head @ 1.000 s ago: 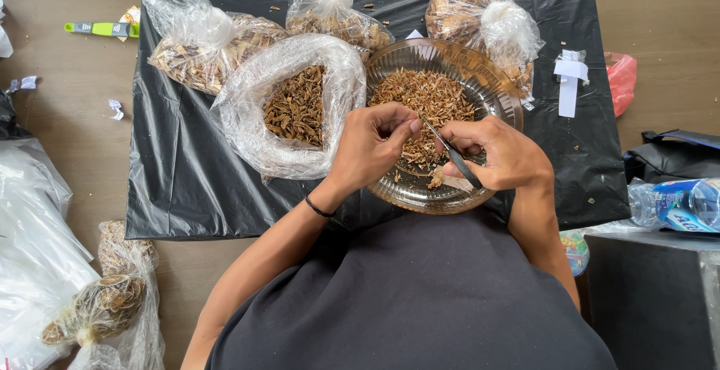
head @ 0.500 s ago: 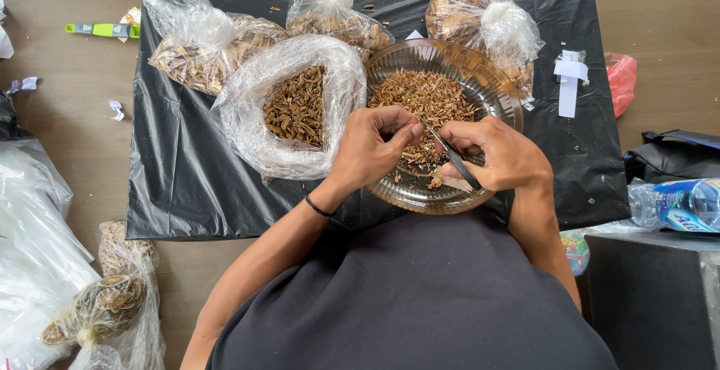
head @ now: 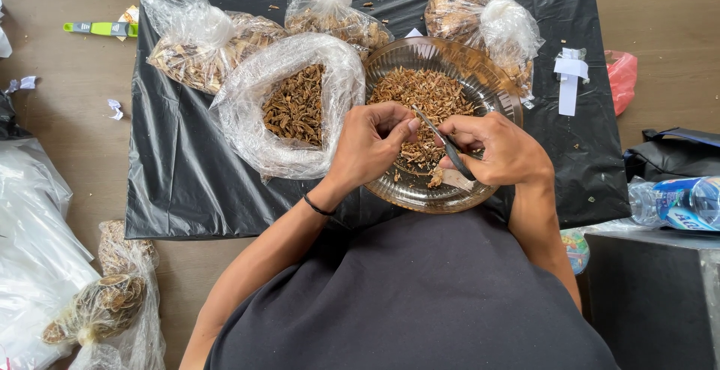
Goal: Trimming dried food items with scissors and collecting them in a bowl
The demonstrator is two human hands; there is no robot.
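Hardly anything has moved since the earlier frames: my two hands sit where they were over the near half of the glass bowl (head: 390,55), and only the fingertips have shifted slightly. My left hand (head: 367,145) is curled nearly closed, thumb and forefinger pinched together on something small at their tips; I cannot tell exactly what the piece is. My right hand (head: 499,149) is closed around a slim dark tool (head: 442,143), which slants up and to the left so that its tip meets the left fingertips. Both hands hover just above the heap of brown dried bits (head: 427,96) filling the far side of the bowl, with a few loose bits lying on the bare glass nearer me. Just left of the bowl, touching it, an open clear bag (head: 255,122) holds darker brown pieces. Three knotted bags (head: 202,36) of similar dried material lie along the far edge of the black plastic sheet (head: 187,182) covering the table. A thin black band (head: 319,206) circles my left wrist.
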